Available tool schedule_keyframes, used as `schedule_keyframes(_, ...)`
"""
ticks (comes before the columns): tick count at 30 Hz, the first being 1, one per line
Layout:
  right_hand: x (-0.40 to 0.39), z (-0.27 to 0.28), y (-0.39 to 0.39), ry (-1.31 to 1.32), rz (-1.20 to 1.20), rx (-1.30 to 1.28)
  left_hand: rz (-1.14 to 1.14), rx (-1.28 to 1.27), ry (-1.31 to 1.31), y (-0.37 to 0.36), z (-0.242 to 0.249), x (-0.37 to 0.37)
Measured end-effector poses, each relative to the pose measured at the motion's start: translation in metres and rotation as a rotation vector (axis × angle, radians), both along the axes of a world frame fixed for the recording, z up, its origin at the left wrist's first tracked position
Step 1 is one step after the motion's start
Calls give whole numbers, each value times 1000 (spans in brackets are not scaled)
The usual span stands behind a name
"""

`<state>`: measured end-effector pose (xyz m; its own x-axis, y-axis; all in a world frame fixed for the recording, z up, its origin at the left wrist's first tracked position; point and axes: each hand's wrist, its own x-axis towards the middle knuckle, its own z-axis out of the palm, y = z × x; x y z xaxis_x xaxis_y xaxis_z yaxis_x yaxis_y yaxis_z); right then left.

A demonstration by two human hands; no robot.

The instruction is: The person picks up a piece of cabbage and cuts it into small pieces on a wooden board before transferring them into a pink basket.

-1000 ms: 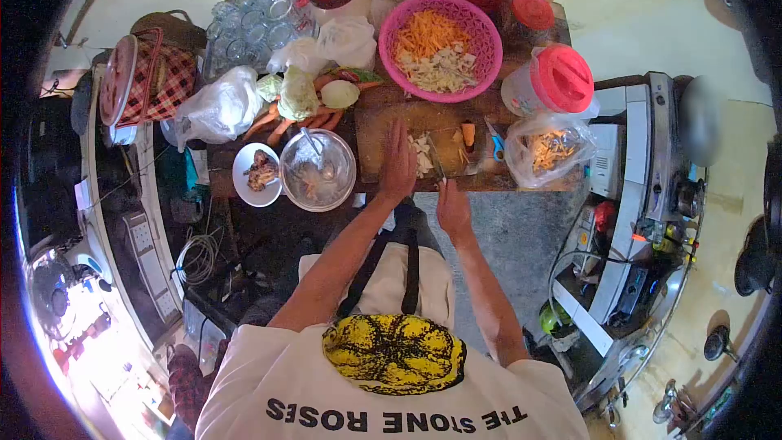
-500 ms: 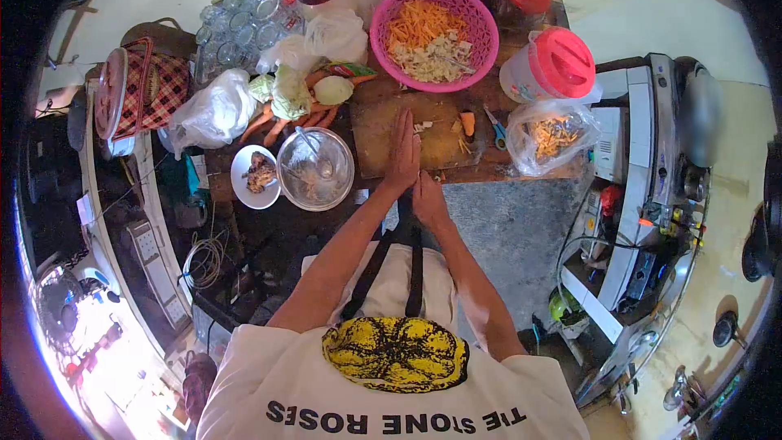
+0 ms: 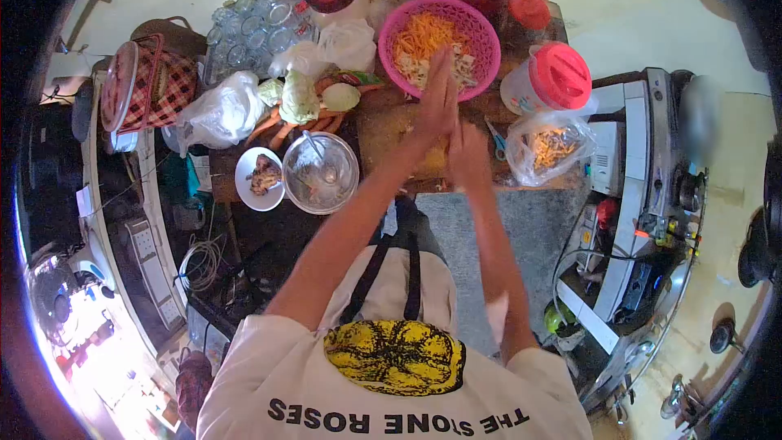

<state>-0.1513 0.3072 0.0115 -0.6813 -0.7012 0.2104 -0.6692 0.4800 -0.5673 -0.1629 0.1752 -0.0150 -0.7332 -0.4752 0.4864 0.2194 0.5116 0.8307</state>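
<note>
My left hand (image 3: 438, 102) reaches over the near rim of a pink basket (image 3: 495, 49), fingers stretched out and pressed side by side. Inside the basket lie shredded carrot (image 3: 425, 33) and pale chopped pieces (image 3: 411, 71). Close beside the left wrist, my right hand (image 3: 470, 155) is closed in a fist above the wooden cutting board (image 3: 387, 143). What it grips is hidden by the fingers and blur. Scissors (image 3: 498, 138) with blue handles lie just right of that fist.
Left of the board are a metal bowl (image 3: 352, 175) with a spoon, a white bowl (image 3: 243, 187), carrots (image 3: 327, 124) and cabbage (image 3: 298, 99). A bag of orange shreds (image 3: 554, 148) and a red-lidded pitcher (image 3: 562, 77) stand right. Glass jars (image 3: 252, 33) crowd the back left.
Both hands have moved forward and slightly right, from the cutting board's near part toward the pink basket. My left fingertips now overlap the basket's contents. The view has shifted slightly.
</note>
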Motion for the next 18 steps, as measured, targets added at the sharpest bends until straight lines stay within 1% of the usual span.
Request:
schedule_keyframes(1, -20, 29, -15, -98, -64, 23, 0, 21, -33, -12, -5, -24)
schedule_keyframes(2, -39, 46, -29, -194, -131, 44, -50, 34, -152, -29, -3, -43)
schedule_keyframes(3, -59, 45, -39, -128, -93, 237, -100, 42, -269, -45, 0, -56)
schedule_keyframes(4, -76, 43, -47, -62, -52, 425, -13, -7, -222, -54, -9, -65)
schedule_keyframes(5, -87, 37, -50, 23, -21, 479, 76, -61, -174, -63, -21, -70)
schedule_keyframes(6, -95, 35, -53, 109, 10, 529, 165, -116, -126, -71, -18, -70)
schedule_keyframes(7, -100, 31, -51, 192, 39, 584, 159, -74, -108, -76, -17, -65)
schedule_keyframes(8, -101, 28, -45, 172, -6, 563, 156, -27, -90, -79, -18, -57)
schedule_keyframes(10, -89, 49, -34, 140, -86, 516, 149, 61, -44, -72, -3, -37)
schedule_keyframes(12, -78, 37, -17, 74, -200, 339, 139, 135, 11, -59, 12, -6)
schedule_keyframes(13, -70, 32, -7, 39, -254, 250, 168, 153, -48, -51, 16, 9)
schedule_keyframes(14, -60, 34, 4, 15, -232, 184, 197, 173, -108, -40, 19, 25)
schedule_keyframes(15, -47, 34, 15, -33, -205, 112, 254, 49, -157, -26, 17, 44)
schedule_keyframes(17, -19, 31, 39, -157, -146, -31, 250, 68, -282, 2, 25, 81)
schedule_keyframes(18, -9, 18, 55, -192, -102, 105, 190, 210, -349, 13, 35, 94)
